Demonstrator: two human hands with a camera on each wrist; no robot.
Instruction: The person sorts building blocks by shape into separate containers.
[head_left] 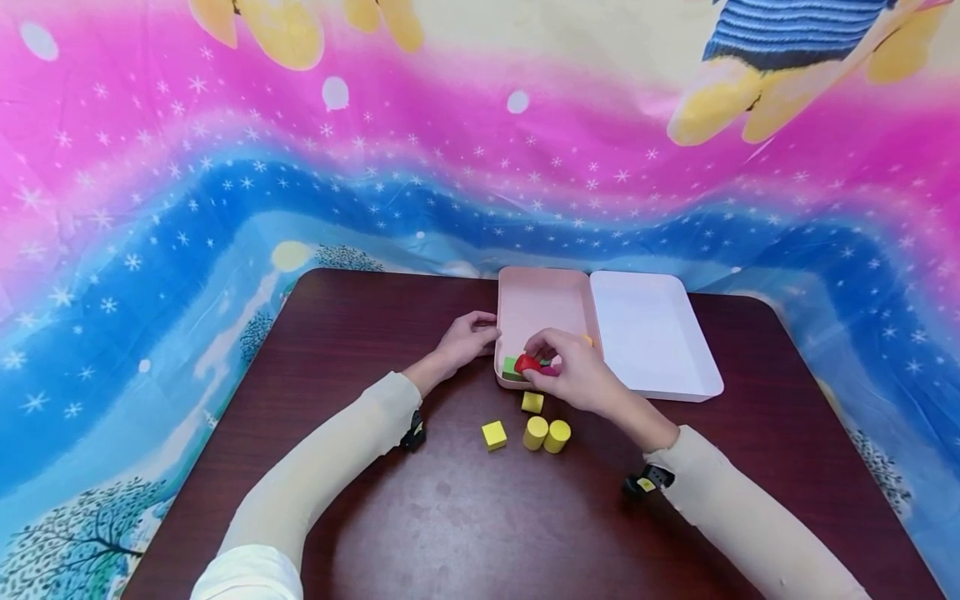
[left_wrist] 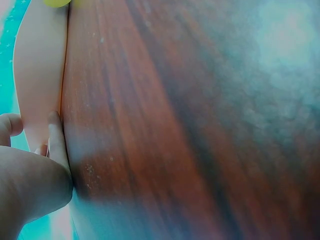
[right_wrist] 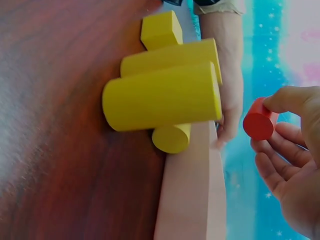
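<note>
My right hand [head_left: 573, 371] pinches a red cylinder block [right_wrist: 259, 122] between thumb and fingers, over the near end of a pink box [head_left: 543, 300]. Beside the box's left wall is my left hand [head_left: 463, 342]; in the left wrist view a finger [left_wrist: 57, 142] touches the outside of that wall. A green block [head_left: 512, 368] lies inside the box at its near left corner. Part of an orange-yellow piece [head_left: 588, 340] shows behind the right hand, which hides much of the box's near end.
In front of the box stand two yellow cylinders [head_left: 535, 433], a yellow cube-like block [head_left: 494, 435] and another short yellow block [head_left: 532, 402] close to the near wall. A white tray-like lid [head_left: 645, 333] lies against the box's right side. A patterned cloth [head_left: 450, 200] hangs behind the table.
</note>
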